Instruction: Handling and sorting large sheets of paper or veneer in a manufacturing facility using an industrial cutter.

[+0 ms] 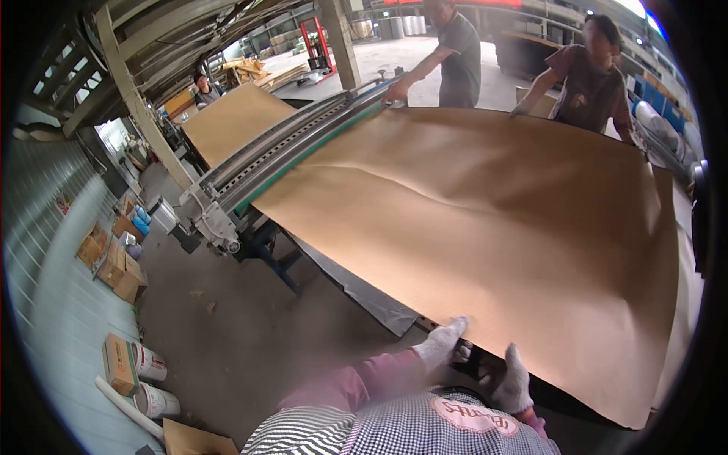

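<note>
- The brown sheet (455, 235) lies with its left edge along the roller machine (220, 216); steadying its near edge seems the step in hand;
- the left hand (442, 345) reaches forward, pinching that edge, thumb above, fingers beneath;
- the right hand (512, 385) stands thumb-up beside it, fingers curled; I cannot tell whether it grips; the next move probably calls for even support.
</note>
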`<state>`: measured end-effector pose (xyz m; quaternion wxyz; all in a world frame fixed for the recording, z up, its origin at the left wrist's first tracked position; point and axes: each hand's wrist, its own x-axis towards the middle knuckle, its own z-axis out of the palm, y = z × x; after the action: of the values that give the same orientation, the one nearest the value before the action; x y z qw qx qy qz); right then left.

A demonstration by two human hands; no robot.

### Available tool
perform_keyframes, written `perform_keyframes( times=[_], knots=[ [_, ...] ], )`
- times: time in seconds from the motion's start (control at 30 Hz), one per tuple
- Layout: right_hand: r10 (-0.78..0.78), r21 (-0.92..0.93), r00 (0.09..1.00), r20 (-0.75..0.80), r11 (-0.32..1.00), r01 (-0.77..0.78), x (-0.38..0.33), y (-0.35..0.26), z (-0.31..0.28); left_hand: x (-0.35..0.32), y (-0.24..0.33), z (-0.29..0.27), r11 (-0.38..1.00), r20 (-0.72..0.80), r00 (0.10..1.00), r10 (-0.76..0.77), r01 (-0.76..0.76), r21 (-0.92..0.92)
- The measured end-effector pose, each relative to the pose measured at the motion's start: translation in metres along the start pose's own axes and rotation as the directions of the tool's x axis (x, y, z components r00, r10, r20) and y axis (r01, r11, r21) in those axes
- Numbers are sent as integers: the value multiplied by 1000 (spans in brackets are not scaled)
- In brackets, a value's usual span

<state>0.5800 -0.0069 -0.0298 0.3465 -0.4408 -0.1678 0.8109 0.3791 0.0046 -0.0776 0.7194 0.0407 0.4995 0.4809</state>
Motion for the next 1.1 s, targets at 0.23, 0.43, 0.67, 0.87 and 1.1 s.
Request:
perform_keyframes(
  times=[0.23,0.43,0.67,0.87,1.1],
  knots=[
    [-105,-73,937,-334,994,85,9,-12,-39,-5,35,-45,908,-127,973,193,-226,-352],
    [-396,-97,873,-286,918,385,7,-5,-98,21,46,-80,965,-207,956,206,-234,-122],
    [-158,58,917,-366,980,192,54,-9,-42,-6,39,-24,989,-190,971,145,-145,13],
    [-180,-117,928,-326,982,149,11,-38,-29,35,124,-152,893,-589,734,339,-448,-44],
    [-353,-117,884,-308,936,333,-2,-71,-25,40,151,-147,933,-674,659,332,-336,131]
  ],
)
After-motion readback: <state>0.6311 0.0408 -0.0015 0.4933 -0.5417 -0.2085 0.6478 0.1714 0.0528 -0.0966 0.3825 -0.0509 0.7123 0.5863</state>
